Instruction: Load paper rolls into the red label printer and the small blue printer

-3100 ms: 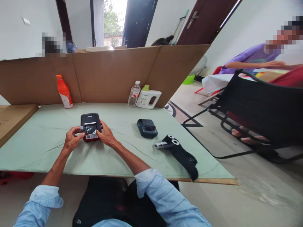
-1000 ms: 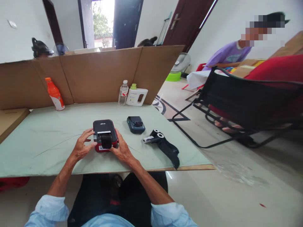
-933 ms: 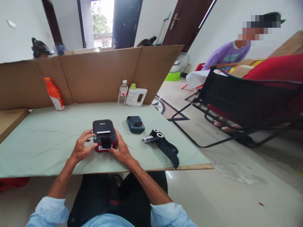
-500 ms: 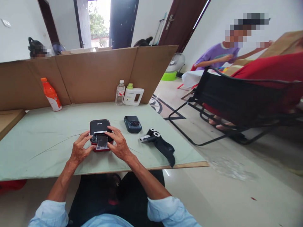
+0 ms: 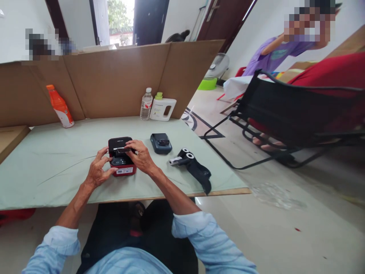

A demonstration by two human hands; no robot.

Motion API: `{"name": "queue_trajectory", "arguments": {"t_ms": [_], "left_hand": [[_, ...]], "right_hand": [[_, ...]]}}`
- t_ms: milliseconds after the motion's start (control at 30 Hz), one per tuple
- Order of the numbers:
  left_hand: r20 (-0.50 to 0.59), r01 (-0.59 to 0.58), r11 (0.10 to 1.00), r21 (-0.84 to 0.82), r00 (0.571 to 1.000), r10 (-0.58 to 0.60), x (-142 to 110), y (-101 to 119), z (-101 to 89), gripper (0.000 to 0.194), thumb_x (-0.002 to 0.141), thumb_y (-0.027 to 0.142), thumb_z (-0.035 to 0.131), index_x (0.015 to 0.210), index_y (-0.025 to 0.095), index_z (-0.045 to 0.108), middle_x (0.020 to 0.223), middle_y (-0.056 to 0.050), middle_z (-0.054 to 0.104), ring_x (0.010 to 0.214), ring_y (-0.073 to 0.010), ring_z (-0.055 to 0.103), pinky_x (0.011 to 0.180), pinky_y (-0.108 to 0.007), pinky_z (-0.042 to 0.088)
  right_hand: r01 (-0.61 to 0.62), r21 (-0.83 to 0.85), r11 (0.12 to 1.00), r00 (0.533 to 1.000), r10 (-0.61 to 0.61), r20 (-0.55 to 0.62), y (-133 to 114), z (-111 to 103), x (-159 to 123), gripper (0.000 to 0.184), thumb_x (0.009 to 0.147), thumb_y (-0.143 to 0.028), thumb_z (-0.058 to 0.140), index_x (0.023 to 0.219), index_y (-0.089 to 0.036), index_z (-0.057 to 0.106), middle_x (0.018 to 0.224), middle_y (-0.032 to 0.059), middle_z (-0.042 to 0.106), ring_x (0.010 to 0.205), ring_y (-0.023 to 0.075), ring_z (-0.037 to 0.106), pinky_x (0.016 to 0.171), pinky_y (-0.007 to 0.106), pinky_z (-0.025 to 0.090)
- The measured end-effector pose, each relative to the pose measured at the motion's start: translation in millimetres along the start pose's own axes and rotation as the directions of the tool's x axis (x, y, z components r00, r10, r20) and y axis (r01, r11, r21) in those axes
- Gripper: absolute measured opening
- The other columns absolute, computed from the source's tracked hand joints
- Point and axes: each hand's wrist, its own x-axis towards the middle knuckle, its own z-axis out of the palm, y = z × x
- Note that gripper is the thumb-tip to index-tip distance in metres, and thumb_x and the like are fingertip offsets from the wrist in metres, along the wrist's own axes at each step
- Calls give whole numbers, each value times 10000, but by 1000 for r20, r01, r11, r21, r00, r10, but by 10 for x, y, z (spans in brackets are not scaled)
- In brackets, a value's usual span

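Observation:
A small red and black device that looks like a label printer [image 5: 124,171] sits on the table with its black lid [image 5: 115,141] raised. Printed white labelling shows on its red front. My left hand [image 5: 98,168] steadies it from the left side, the thumb at the front corner and the fingers by the upper edge. Between its thumb and fingers, my right hand [image 5: 142,155] pinches a small dark sheet with a light edge [image 5: 122,150], tilted above the opening. What kind of sheet it is I cannot make out.
Right of the printer lie a dark blue portable device [image 5: 161,144] and a black item with white rolls [image 5: 196,169]. An orange bottle [image 5: 60,107], a water bottle [image 5: 146,104] and a white jug [image 5: 163,108] stand against the cardboard screen [image 5: 114,82]. A folding chair [image 5: 285,102] is right.
The dark sheet, lying over the printer's front before, is now lifted and tilted in my right hand, exposing the red front. My left hand stays beside the printer. The view has shifted slightly.

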Motion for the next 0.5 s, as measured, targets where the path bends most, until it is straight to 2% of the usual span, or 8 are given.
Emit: {"name": "queue_trajectory", "arguments": {"t_ms": [100, 167, 300, 400, 500], "left_hand": [[14, 13, 1000, -13, 1000, -13, -7, -6, -49, 318, 868, 447, 786, 1094, 228, 743, 1589, -161, 506, 1438, -365, 533, 1223, -584, 430], [29, 57, 997, -42, 998, -56, 17, -36, -91, 302, 917, 446, 719, 1130, 233, 735, 1598, -155, 493, 1418, -362, 552, 1174, -575, 480], [62, 155, 984, -91, 987, -150, 221, -161, -173, 349, 969, 450, 614, 1236, 253, 720, 1612, -141, 468, 1427, -353, 541, 1074, -527, 553], [129, 208, 973, -101, 972, -195, 450, -282, -185, 429, 913, 455, 669, 1298, 272, 710, 1639, -125, 429, 1470, -363, 491, 1071, -511, 552], [192, 262, 957, -125, 953, -235, 614, -401, -134, 578, 827, 457, 761, 1372, 287, 673, 1660, -124, 389, 1474, -372, 482, 1060, -512, 555]], "right_hand": [[10, 25, 1000, 1000, -10, -19, -23, -15, 104, 120, 965, -291, 650, 979, -272, 767, 1111, 72, 750, 1167, 287, 642, 1096, 506, 478], [-12, 38, 999, 1000, 13, -25, -13, -19, 172, 130, 968, -302, 636, 991, -274, 761, 1105, 66, 747, 1147, 275, 644, 1056, 476, 503], [-84, 75, 994, 996, 86, -18, 81, -8, 403, 170, 950, -353, 615, 917, -241, 738, 1013, 52, 729, 1013, 242, 651, 910, 393, 553], [-128, 115, 985, 991, 130, -14, 172, -1, 629, 206, 942, -372, 600, 954, -216, 734, 978, 40, 725, 940, 224, 657, 907, 383, 555], [-136, 108, 985, 989, 141, -34, 235, -20, 752, 278, 917, -360, 631, 1126, -200, 720, 1120, 76, 731, 1046, 248, 670, 993, 429, 542]]}}
